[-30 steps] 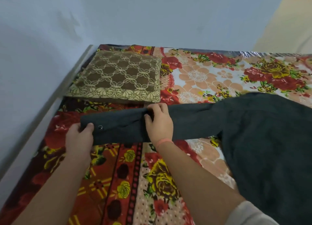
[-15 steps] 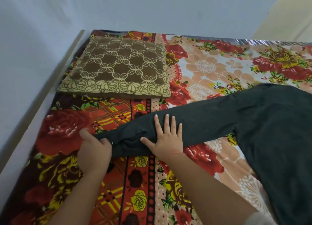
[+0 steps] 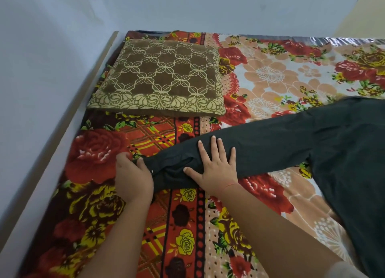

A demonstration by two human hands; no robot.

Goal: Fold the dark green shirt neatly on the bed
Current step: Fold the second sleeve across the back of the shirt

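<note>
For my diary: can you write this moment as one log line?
left hand: grips cuff | right hand: flat on sleeve | dark green shirt: spread on bed

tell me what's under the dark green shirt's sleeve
The floral bedspread shows on both sides of the sleeve, so the sleeve lies on it. The right hand presses flat on top. Anything directly beneath the cloth is covered.

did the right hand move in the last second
Yes. The right hand has drawn back from the brown cushion toward the person, and now lies flat on the shirt sleeve.
</note>
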